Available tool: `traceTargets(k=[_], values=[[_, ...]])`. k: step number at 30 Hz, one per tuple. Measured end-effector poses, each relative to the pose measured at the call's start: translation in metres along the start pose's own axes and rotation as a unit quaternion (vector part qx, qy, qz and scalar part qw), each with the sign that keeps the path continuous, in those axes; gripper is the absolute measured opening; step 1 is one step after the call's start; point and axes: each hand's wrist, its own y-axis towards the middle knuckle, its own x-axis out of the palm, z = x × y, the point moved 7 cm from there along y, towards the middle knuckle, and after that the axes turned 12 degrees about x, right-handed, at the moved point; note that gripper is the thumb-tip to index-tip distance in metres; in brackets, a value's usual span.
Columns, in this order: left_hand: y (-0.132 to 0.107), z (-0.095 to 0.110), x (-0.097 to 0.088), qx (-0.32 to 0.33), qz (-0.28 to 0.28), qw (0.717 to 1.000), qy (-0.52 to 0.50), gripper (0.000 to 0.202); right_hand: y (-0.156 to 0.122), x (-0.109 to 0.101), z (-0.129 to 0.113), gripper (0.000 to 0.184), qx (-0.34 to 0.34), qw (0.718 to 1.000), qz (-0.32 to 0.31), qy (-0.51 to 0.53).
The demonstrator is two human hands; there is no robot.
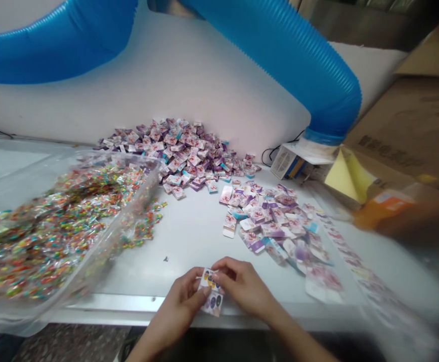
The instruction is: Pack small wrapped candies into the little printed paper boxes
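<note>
My left hand [177,311] and my right hand [244,286] both grip a small printed card [212,294] with coloured oval pictures at the front of the white table [191,264]. The card seems folded or doubled, and my fingers hide part of it. Just beyond my right hand lies a loose spread of pink and purple printed packets [268,221]. A larger heap of similar packets [181,156] stands against the wall. To my left, a clear plastic bag [53,231] holds many tiny multicoloured sachets.
A long strip of printed cards [355,266] runs blurred along the right. A blurred arm holding something orange [383,208] reaches in at right. Cardboard boxes [411,130], a yellow sheet [349,176] and a blue ribbed duct [279,50] stand behind.
</note>
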Motion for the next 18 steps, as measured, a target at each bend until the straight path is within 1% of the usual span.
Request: traceTargets(k=[2,3,4,6,8,10,11,13,14,16,17,18], values=[[-0.003,0.005,0.001,0.001,-0.014,1.000,0.021,0.057,0.004,-0.002,0.003,0.020,0.033,0.996,-0.037,0.077],[-0.004,0.009,0.002,0.008,-0.029,0.999,0.037,0.060,0.006,-0.003,0.005,0.023,0.040,0.992,-0.054,0.111],[-0.005,0.015,0.003,0.022,-0.048,0.996,0.065,0.058,0.008,-0.001,0.006,0.026,0.049,0.986,-0.078,0.142],[-0.003,0.026,0.004,0.065,-0.082,0.982,0.160,0.040,0.009,0.004,0.011,0.034,0.072,0.972,-0.125,0.185],[0.001,0.038,0.000,0.114,-0.085,0.949,0.282,0.025,0.010,0.007,0.017,0.041,0.094,0.965,-0.138,0.203],[0.007,0.045,-0.006,0.153,-0.059,0.917,0.363,0.022,0.008,0.007,0.020,0.046,0.088,0.969,-0.128,0.191],[0.010,0.047,-0.009,0.164,-0.044,0.910,0.378,0.022,0.006,0.006,0.019,0.049,0.072,0.974,-0.124,0.176],[0.015,0.044,-0.012,0.158,-0.028,0.911,0.379,0.024,0.001,0.003,0.016,0.050,0.030,0.983,-0.112,0.142],[0.018,0.039,-0.010,0.143,-0.036,0.918,0.368,0.025,-0.002,0.000,0.015,0.046,0.016,0.987,-0.096,0.130],[0.028,0.026,-0.003,0.113,-0.070,0.929,0.346,0.029,-0.006,-0.013,0.019,0.039,0.015,0.992,-0.036,0.116],[0.035,0.022,0.001,0.110,-0.079,0.928,0.348,0.032,-0.007,-0.021,0.023,0.037,0.024,0.994,0.000,0.111],[0.045,0.020,0.002,0.124,-0.076,0.917,0.373,0.034,-0.009,-0.028,0.028,0.036,0.034,0.994,0.031,0.103]])
